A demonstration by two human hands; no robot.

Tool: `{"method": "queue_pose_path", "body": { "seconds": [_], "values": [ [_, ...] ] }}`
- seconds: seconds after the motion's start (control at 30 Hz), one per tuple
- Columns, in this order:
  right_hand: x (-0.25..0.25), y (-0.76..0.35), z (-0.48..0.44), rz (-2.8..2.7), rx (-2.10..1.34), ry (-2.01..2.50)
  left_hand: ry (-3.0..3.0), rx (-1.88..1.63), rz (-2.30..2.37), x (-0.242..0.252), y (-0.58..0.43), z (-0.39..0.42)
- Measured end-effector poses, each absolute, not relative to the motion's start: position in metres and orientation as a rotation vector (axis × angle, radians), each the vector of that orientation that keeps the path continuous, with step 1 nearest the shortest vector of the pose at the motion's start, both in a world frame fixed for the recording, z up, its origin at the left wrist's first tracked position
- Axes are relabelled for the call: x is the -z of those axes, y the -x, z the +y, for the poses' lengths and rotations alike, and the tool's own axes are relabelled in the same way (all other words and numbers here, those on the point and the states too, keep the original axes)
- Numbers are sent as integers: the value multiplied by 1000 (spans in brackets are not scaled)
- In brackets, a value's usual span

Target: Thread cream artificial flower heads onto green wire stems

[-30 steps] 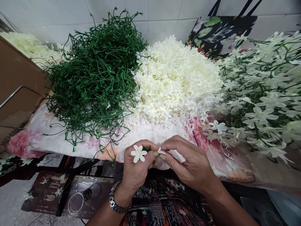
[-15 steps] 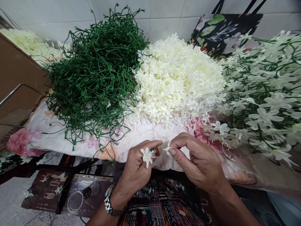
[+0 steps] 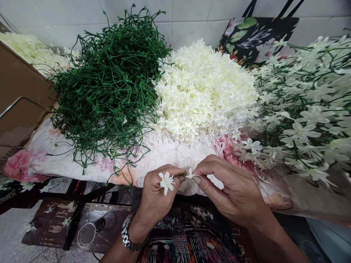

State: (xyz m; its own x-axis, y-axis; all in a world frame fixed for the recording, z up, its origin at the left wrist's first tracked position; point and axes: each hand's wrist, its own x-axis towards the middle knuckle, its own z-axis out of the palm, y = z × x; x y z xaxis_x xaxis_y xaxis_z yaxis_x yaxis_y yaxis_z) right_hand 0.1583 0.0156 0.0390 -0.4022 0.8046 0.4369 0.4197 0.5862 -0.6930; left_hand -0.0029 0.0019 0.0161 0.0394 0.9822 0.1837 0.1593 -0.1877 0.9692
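Observation:
My left hand (image 3: 161, 190) is closed round a green stem, whose tip (image 3: 183, 174) pokes out between thumb and forefinger. An open white flower (image 3: 166, 183) stands out over the back of its fingers. Thumb and forefinger of my right hand (image 3: 225, 184) pinch a small white blossom (image 3: 190, 174) right beside that green tip; whether the two touch I cannot tell. Behind my hands lie a heap of green stems (image 3: 109, 84) and a heap of loose white blossoms (image 3: 203, 91).
Stems with white flowers (image 3: 304, 120) are piled at the right. A floral cloth (image 3: 170, 157) covers the work surface. A cardboard box (image 3: 22, 84) stands at the left, and a dark floral bag (image 3: 255, 40) leans against the tiled wall. Below left is a clear round ring (image 3: 86, 235).
My hands have come closer together, bringing the pinched blossom beside the green tip. My left forefinger has bent in towards the thumb. The whole view has shifted slightly.

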Motion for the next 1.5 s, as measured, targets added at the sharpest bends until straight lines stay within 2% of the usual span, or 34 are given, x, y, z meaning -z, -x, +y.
{"method": "queue_pose_path", "body": {
  "seconds": [0.43,1.5],
  "values": [
    [-35,-159,16,-2287,-413,1020,-1822,-1112,1209,-11,6,2],
    [-9,-151,20,-2222,-488,991,-1846,-1110,1324,-2,0,9]
  ]
}}
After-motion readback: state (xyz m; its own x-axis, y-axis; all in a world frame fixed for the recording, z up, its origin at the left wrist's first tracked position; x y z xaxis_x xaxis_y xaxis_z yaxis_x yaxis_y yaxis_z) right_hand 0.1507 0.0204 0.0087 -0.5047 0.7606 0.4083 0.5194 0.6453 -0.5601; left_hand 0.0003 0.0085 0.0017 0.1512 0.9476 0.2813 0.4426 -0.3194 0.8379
